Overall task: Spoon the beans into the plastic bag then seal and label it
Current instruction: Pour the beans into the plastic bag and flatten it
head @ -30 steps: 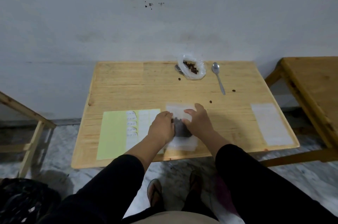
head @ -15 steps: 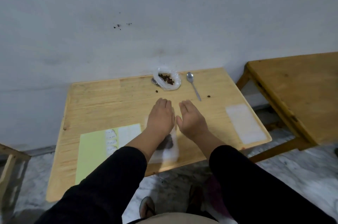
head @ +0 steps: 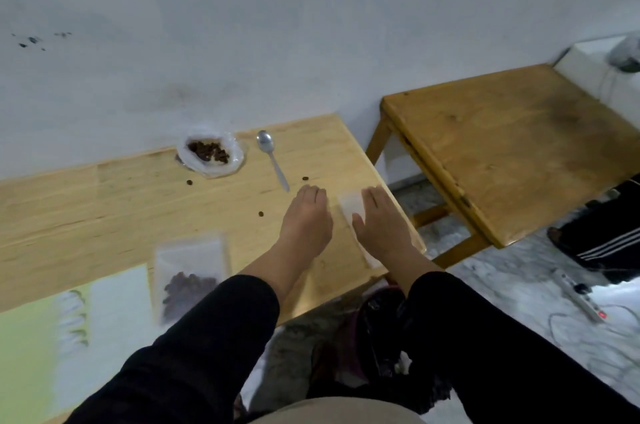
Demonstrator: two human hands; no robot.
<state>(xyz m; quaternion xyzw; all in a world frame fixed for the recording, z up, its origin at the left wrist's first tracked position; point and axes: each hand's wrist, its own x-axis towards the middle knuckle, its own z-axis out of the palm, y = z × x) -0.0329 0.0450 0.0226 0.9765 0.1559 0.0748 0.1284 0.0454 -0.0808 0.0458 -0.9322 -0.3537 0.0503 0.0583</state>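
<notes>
Right hand (head: 382,227), fingers flat, rests on an empty plastic bag (head: 350,207) right of centre; left hand (head: 306,221) flat beside it. Filled bean bag (head: 188,276), lower left: light, limp, slippery; probably best pinched at its top edge.

Long black sleeves (head: 207,337) cover both forearms, ending above bare wrists.

Matt wooden table (head: 104,201); glossy metal spoon (head: 272,157); translucent plastic bag (head: 189,273).
</notes>
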